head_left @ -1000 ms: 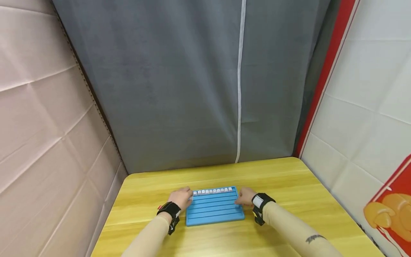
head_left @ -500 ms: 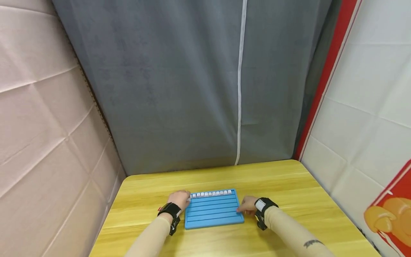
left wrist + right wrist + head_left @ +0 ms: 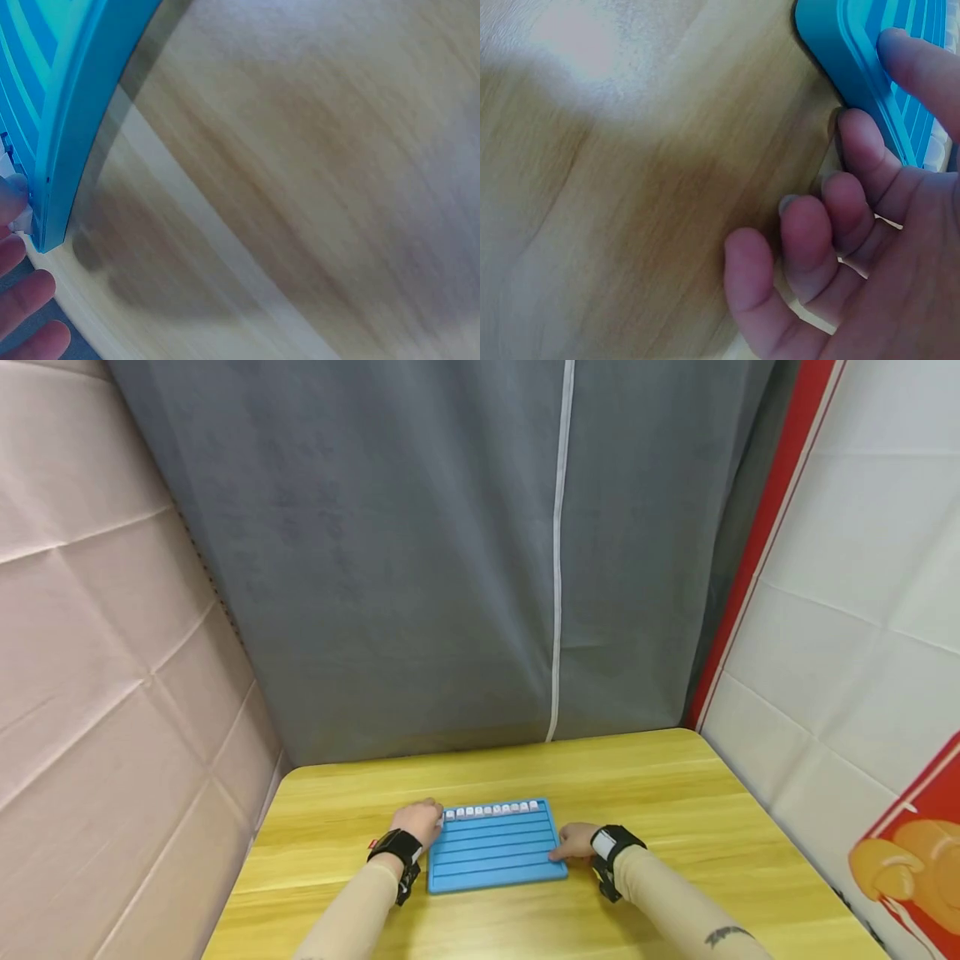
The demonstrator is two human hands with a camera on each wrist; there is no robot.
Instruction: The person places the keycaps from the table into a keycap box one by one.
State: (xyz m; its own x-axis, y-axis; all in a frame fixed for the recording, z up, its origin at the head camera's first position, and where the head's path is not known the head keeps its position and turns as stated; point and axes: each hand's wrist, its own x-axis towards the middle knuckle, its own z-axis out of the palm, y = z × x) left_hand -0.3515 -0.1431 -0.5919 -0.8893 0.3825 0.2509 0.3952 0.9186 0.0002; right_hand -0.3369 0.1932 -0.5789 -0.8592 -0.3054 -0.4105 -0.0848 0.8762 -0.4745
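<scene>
A blue ridged tray [image 3: 495, 852] lies on the table, with a row of small white block-like tiles [image 3: 497, 810] along its far edge. At its far left corner, my left hand [image 3: 417, 823] pinches a white tile [image 3: 24, 219] at the row's end; the thumb [image 3: 11, 196] lies on it in the left wrist view, and the other fingers reach past the corner. My right hand [image 3: 579, 841] grips the tray's right edge near the front. In the right wrist view its thumb [image 3: 915, 64] rests on top and the index finger [image 3: 862, 139] touches the outer side.
The yellow wood-grain table [image 3: 360, 789] extends around the tray. Behind it hangs a grey curtain [image 3: 420, 568]. Pale fabric panels [image 3: 135, 693] stand on the left, and a white panel [image 3: 847, 610] with a red border is on the right.
My right hand has slid nearer along the tray's right edge, its thumb now lying over the rim. The left hand stays at the far left corner.
</scene>
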